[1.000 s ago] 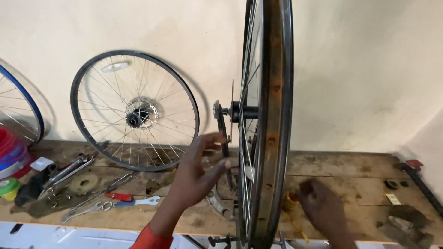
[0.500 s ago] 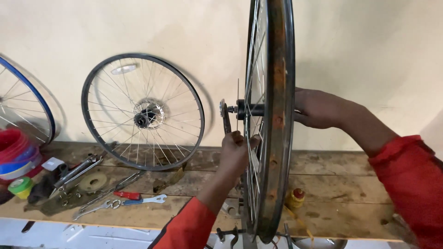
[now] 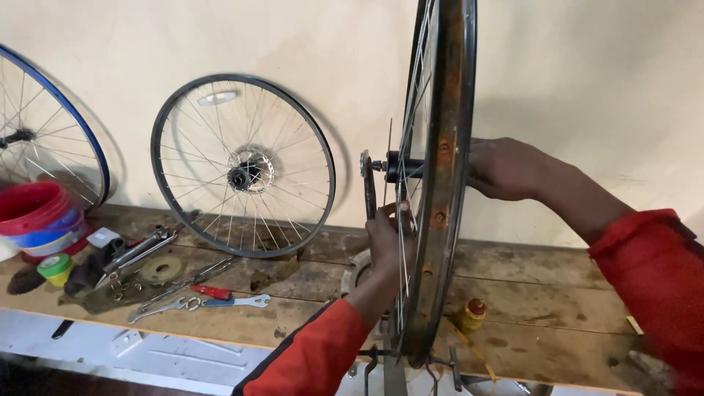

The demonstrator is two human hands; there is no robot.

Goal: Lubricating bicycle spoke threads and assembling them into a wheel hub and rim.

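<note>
A rusty bicycle wheel rim (image 3: 444, 191) stands upright in a metal truing stand (image 3: 392, 367), seen edge-on in front of me. My left hand (image 3: 389, 238) is on the near left side of the wheel, fingers closed around a spoke just below the hub axle (image 3: 392, 166) and beside the stand's upright arm (image 3: 367, 187). My right hand (image 3: 506, 169) reaches in from the right at hub height, its fingers hidden behind the rim; what it grips cannot be made out. Both sleeves are red.
A black spoked wheel (image 3: 243, 167) leans on the wall, a blue-rimmed wheel (image 3: 44, 139) at far left. On the wooden bench (image 3: 543, 293) lie stacked bowls (image 3: 37, 216), tape rolls (image 3: 55, 268), scissors and wrenches (image 3: 213, 297), and a small yellow bottle (image 3: 473, 314).
My right hand rose from the bench to the hub behind the rim. My left hand shifted from the stand's arm onto the spokes. The view moved closer and slightly right.
</note>
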